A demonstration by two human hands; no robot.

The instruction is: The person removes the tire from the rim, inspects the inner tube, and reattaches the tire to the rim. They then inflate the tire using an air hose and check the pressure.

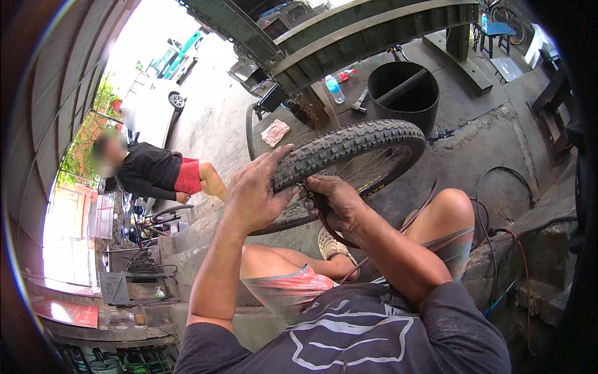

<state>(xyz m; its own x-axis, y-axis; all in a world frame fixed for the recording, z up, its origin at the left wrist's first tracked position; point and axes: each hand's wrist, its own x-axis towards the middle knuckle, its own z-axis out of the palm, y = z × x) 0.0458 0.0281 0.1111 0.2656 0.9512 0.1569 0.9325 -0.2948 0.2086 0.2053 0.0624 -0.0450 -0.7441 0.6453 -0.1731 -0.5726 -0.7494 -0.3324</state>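
A bicycle wheel (pixel 355 138) with a knobby black tyre stands tilted in front of me, its spokes showing through the middle. My left hand (pixel 255 190) is wrapped over the tyre's near left part, fingers on the tread and thumb toward the rim. At the inside of the rim, my right hand (pixel 339 201) is closed on the end of a dark red hose (pixel 335 234), which curves below that hand. A small metal piece (pixel 303 187) shows between my thumbs; its exact join to the wheel is hidden by fingers.
A dark round drum (pixel 403 93) stands beyond the wheel, near a plastic bottle (pixel 334 90) and a pink cloth (pixel 275 132). Green steel beams (pixel 374 37) cross the top. Another person (pixel 156 171) stands at left. Black cables (pixel 529 187) lie at right.
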